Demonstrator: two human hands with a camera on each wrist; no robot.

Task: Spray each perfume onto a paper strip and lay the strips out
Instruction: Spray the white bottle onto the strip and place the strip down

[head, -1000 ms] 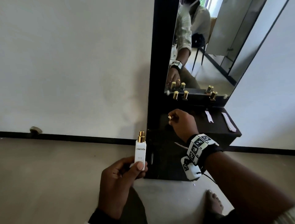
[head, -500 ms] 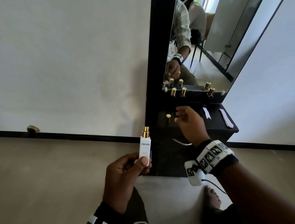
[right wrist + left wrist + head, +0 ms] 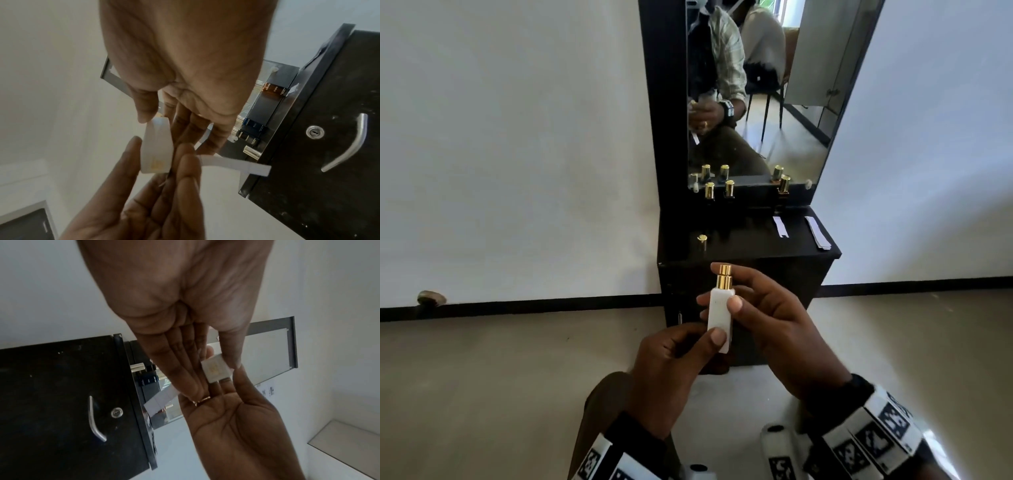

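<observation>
Head view: left hand (image 3: 671, 373) is gripping the white perfume bottle (image 3: 720, 320) low and a paper strip (image 3: 234, 164) behind its fingers; right hand (image 3: 774, 318) is pinching the bottle's shoulders. Uncapped, a spray seems next, needing a finger on the gold nozzle (image 3: 724, 275).

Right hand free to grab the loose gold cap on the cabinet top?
Probably not yet: the right hand is pinching the white bottle together with the left hand. Nothing blocks the cap; the hand must let go first.
</observation>
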